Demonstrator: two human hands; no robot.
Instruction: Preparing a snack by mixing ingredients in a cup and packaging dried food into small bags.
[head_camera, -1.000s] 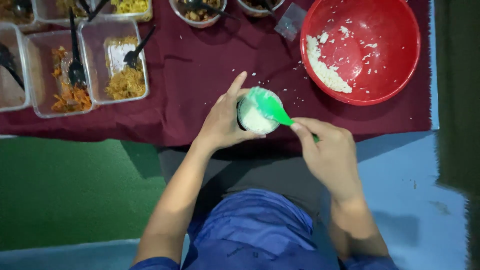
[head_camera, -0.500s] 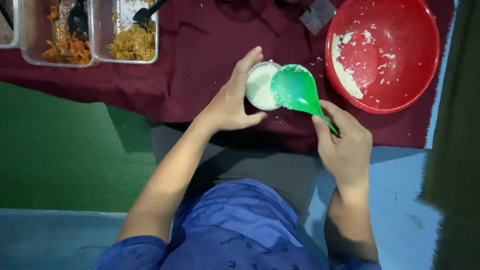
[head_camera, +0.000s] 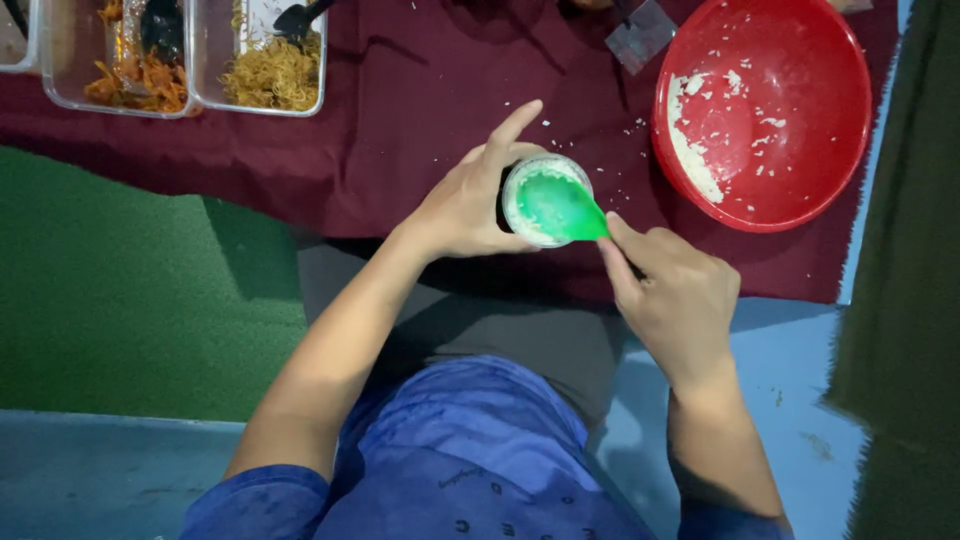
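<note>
My left hand (head_camera: 468, 203) grips a small round cup (head_camera: 521, 193) holding white rice, just above the maroon cloth (head_camera: 420, 90). My right hand (head_camera: 672, 298) holds a green rice spoon (head_camera: 556, 207) by its handle. The spoon's bowl sits face down inside the cup's mouth, covering most of the rice. A large red bowl (head_camera: 800, 150) with rice stuck to its inner wall stands to the right of the cup.
Two clear rectangular tubs with shredded orange and yellow food and black spoons (head_camera: 130, 70) (head_camera: 268, 70) stand at the top left. A small clear lid (head_camera: 640, 35) lies beside the red bowl. Loose rice grains dot the cloth. Green mat (head_camera: 130, 290) lies to the left, blue floor (head_camera: 790, 370) to the right.
The green spoon, lifted beside the cup half a second ago, has come back down into the cup's mouth. The view has shifted slightly.
</note>
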